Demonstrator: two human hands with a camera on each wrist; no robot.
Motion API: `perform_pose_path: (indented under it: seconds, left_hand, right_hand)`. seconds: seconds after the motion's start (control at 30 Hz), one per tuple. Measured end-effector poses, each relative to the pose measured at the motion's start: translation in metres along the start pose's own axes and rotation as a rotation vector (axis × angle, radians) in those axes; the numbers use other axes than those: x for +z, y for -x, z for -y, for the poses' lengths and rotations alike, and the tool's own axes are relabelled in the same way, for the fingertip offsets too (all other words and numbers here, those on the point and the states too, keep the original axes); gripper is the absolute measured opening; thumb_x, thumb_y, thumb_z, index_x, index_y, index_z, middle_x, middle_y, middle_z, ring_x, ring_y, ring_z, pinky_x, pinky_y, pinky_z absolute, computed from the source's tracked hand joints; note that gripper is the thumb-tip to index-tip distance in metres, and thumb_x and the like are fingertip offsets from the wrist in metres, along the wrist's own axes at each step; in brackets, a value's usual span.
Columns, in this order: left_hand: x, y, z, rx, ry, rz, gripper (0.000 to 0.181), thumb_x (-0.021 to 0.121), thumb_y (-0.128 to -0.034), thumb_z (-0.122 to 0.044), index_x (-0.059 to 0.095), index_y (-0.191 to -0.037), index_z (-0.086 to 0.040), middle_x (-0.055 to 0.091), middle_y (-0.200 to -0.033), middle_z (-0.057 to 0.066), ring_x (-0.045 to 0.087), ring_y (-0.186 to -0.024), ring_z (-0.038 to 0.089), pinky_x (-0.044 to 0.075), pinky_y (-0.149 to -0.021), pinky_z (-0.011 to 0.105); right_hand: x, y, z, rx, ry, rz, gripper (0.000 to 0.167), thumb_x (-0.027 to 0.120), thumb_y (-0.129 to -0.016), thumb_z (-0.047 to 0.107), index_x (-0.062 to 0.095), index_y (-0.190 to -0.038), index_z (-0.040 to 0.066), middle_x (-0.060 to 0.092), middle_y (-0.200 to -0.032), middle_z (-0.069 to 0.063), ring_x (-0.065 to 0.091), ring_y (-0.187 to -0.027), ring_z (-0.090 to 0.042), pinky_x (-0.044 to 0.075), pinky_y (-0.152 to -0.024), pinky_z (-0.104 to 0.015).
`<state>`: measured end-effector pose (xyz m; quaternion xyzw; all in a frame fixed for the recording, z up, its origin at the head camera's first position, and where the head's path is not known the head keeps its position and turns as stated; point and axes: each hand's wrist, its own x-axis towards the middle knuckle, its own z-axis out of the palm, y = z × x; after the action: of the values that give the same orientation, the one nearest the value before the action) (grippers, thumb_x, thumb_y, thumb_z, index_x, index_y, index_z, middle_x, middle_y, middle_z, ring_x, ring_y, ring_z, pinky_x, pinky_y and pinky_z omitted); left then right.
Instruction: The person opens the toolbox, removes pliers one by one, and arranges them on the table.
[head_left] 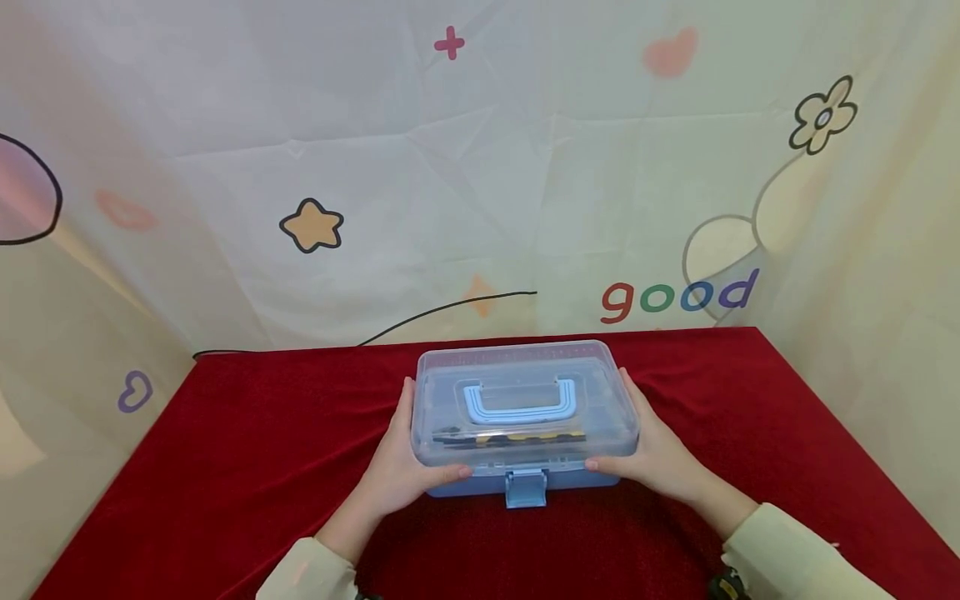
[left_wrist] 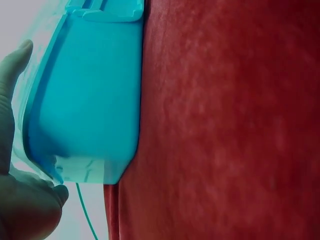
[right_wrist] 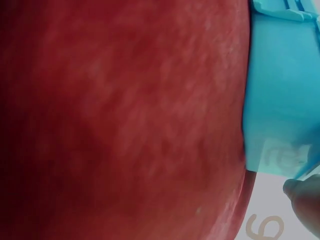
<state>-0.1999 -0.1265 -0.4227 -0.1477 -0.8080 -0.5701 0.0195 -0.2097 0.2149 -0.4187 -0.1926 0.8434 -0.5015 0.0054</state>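
A blue box (head_left: pixel 525 479) with a clear lid (head_left: pixel 517 354) sits on the red cloth, its light blue handle (head_left: pixel 521 412) lying flat on top. The front latch (head_left: pixel 526 489) hangs down at the middle. Through the lid, a dark and yellow item shows. My left hand (head_left: pixel 401 467) holds the box's left end, thumb along the front edge; my right hand (head_left: pixel 660 458) holds the right end the same way. In the left wrist view, fingers (left_wrist: pixel 7 80) lie by the lid beside the blue wall (left_wrist: pixel 90 95). A fingertip (right_wrist: pixel 305 200) shows near the box (right_wrist: pixel 280 90) in the right wrist view.
Red cloth (head_left: pixel 262 442) covers the table around the box. Behind it hangs a pale curtain (head_left: pixel 420 208) printed with a star, a flower, hearts and the word "good"; its folds run down both sides of the table.
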Motion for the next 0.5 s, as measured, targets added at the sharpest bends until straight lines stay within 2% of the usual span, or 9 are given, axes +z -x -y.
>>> perform_pose_path:
  seconds: [0.13, 0.23, 0.3, 0.37, 0.5]
  left_hand:
    - [-0.0039, 0.0034, 0.0035, 0.000, -0.054, 0.029, 0.133, 0.090, -0.0582, -0.036, -0.006, -0.151, -0.031, 0.011, -0.157, -0.005, 0.019, -0.142, 0.020, 0.023, -0.114, 0.055]
    - [-0.0057, 0.0019, 0.0060, 0.063, -0.058, 0.060, 0.128, 0.090, -0.0586, -0.035, 0.002, -0.151, -0.030, 0.023, -0.152, -0.006, 0.027, -0.137, 0.019, 0.028, -0.111, 0.054]
    - [-0.0062, 0.0006, 0.0066, 0.093, -0.058, 0.073, 0.123, 0.090, -0.0591, -0.034, 0.008, -0.150, -0.031, 0.031, -0.147, -0.009, 0.033, -0.132, 0.017, 0.032, -0.108, 0.052]
    - [-0.0063, -0.0001, 0.0060, 0.096, -0.065, 0.070, 0.119, 0.090, -0.0585, -0.034, 0.013, -0.149, -0.033, 0.037, -0.141, -0.012, 0.037, -0.127, 0.014, 0.035, -0.106, 0.050]
    - [-0.0070, 0.0011, 0.0021, 0.052, -0.094, 0.046, 0.118, 0.091, -0.0565, -0.037, 0.016, -0.147, -0.037, 0.040, -0.138, -0.015, 0.040, -0.124, 0.012, 0.038, -0.104, 0.047]
  right_hand:
    - [-0.0045, -0.0002, -0.0033, -0.042, 0.005, 0.029, 0.117, 0.084, -0.069, 0.024, 0.001, -0.151, 0.033, 0.032, -0.147, 0.000, 0.043, -0.121, -0.024, 0.042, -0.097, -0.048]
    - [-0.0069, -0.0001, -0.0052, -0.052, 0.033, 0.037, 0.118, 0.085, -0.068, 0.025, 0.002, -0.151, 0.035, 0.033, -0.146, 0.005, 0.044, -0.120, -0.017, 0.043, -0.097, -0.038]
    - [-0.0074, 0.0001, -0.0058, -0.051, 0.057, 0.036, 0.118, 0.085, -0.068, 0.027, 0.003, -0.151, 0.035, 0.034, -0.146, 0.006, 0.045, -0.119, -0.016, 0.043, -0.097, -0.035]
    - [-0.0075, 0.0002, -0.0057, -0.051, 0.072, 0.029, 0.117, 0.085, -0.068, 0.028, 0.004, -0.151, 0.035, 0.036, -0.145, 0.004, 0.046, -0.118, -0.017, 0.043, -0.097, -0.038]
    - [-0.0070, 0.0005, -0.0041, -0.036, 0.106, 0.003, 0.115, 0.085, -0.067, 0.032, 0.007, -0.151, 0.034, 0.040, -0.143, 0.000, 0.048, -0.116, -0.020, 0.043, -0.096, -0.048]
